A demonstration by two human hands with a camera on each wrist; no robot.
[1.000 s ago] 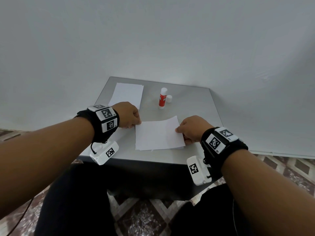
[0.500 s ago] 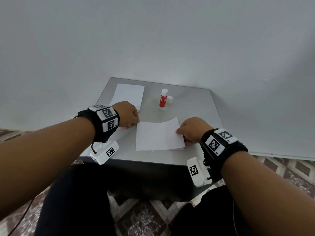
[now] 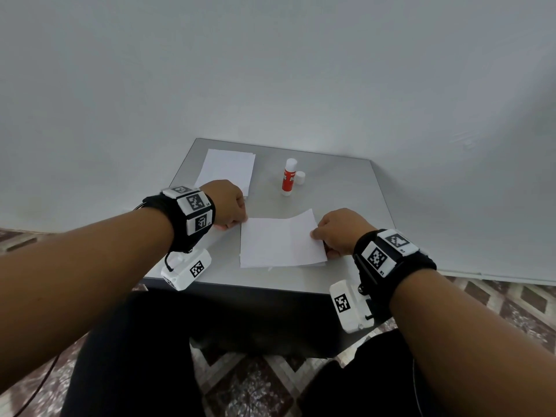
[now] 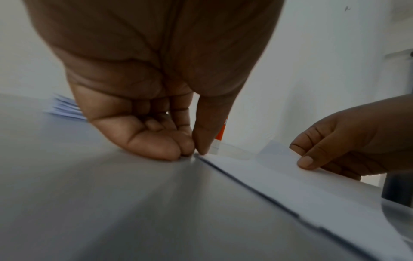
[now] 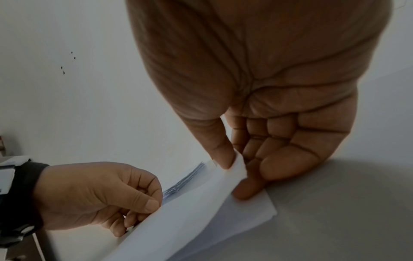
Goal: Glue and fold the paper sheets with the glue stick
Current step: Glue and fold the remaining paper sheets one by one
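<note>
A white paper sheet (image 3: 279, 242) lies near the front of the grey table (image 3: 346, 188). My left hand (image 3: 240, 219) pinches its far left corner between thumb and fingertips (image 4: 185, 150), low against the tabletop. My right hand (image 3: 317, 236) pinches the sheet's right edge (image 5: 239, 167) and holds it raised, so the top sheet (image 5: 178, 226) curves up off a lower layer (image 5: 252, 211). The red glue stick (image 3: 289, 177) stands upright and uncapped behind the sheet. Its white cap (image 3: 300, 177) sits beside it.
A stack of white paper (image 3: 228, 170) lies at the table's back left, just beyond my left hand. White walls close in behind and to the right. The table's front edge is near my wrists, with patterned floor tiles below.
My right hand has raised the sheet's right edge a little, so its far right corner stands higher. My left hand stays at the left corner.
</note>
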